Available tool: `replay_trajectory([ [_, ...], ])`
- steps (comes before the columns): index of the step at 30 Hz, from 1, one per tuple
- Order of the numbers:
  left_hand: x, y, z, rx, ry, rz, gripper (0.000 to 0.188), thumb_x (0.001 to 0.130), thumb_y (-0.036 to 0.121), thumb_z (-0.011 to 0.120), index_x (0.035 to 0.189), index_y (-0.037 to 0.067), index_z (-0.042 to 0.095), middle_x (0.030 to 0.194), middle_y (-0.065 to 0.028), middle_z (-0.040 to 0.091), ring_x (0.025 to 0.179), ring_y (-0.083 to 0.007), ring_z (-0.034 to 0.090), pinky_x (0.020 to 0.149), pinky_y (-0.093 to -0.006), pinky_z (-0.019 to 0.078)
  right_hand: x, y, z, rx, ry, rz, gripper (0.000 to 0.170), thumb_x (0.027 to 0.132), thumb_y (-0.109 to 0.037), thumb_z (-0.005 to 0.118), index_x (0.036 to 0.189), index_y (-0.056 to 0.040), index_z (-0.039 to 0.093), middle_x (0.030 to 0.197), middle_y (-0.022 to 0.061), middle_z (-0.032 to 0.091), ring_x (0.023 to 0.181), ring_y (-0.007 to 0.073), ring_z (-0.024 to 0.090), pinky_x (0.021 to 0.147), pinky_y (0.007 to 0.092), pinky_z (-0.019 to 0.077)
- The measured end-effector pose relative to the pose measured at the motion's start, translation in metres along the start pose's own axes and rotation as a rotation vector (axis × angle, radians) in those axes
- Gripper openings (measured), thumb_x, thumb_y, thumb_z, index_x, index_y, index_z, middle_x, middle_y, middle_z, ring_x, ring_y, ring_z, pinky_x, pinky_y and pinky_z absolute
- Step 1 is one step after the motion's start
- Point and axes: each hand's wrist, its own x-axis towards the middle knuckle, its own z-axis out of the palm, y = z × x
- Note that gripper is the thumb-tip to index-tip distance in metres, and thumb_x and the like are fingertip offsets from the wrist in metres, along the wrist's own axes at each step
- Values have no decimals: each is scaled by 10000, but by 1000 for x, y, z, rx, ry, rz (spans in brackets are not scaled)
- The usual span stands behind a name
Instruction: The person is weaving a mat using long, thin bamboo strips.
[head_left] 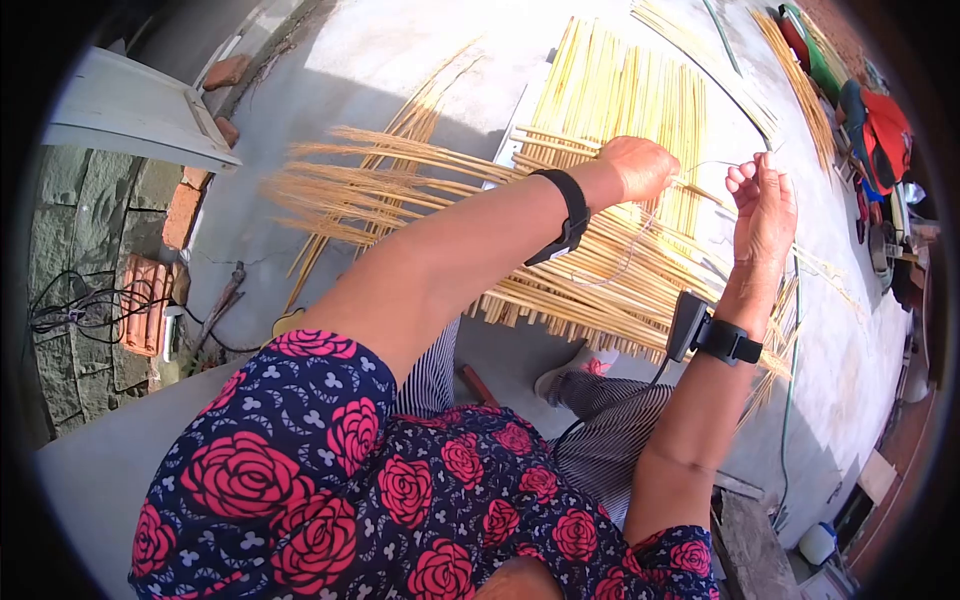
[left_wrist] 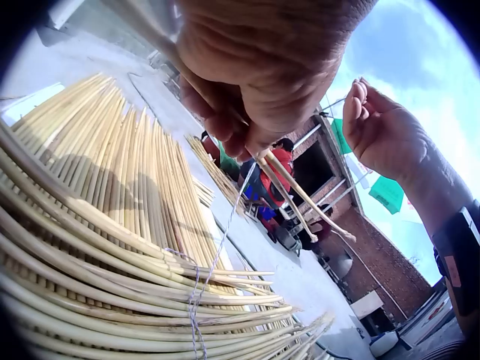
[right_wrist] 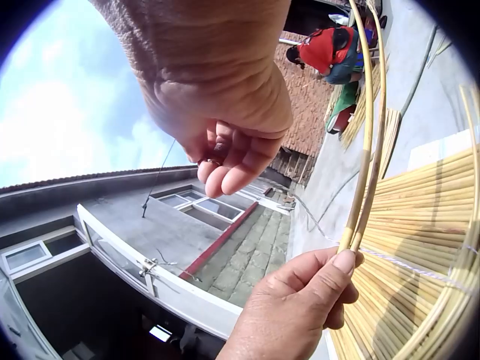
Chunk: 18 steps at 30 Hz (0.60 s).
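Note:
My left hand grips two thin yellow stalks near their ends, thumb laid along them in the right wrist view. A thin white string runs from the left hand to my right hand, which is raised to the right and pinches it with curled fingers. Below the left hand lies a mat of stalks bound by a twisted string, with feathery tufts on its left. A strand of this string rises to the held stalks in the left wrist view.
More parallel stalks lie beyond the mat. Another stalk bundle and a green hose lie on the concrete floor to the right. A person in red is at the far right. Bricks and cables are on the left.

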Motion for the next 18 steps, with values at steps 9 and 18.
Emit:
replay_trajectory([
  [9,4,0,-4,-32,-45,-56,224,867,331,489,955,196,644,995,-45,634,948,-263,585,792,-414,470,-3,2,7,-54,-13,-6,190,867,-168,610,986,-21,595,774,58,608,683,136,606,647,239,501],
  [18,7,-6,-3,2,-82,-74,225,878,333,482,947,183,635,981,-47,632,938,-258,586,799,-411,465,1,1,-2,-31,-18,-48,233,879,-171,594,1052,-16,589,761,47,605,669,127,603,628,232,492],
])
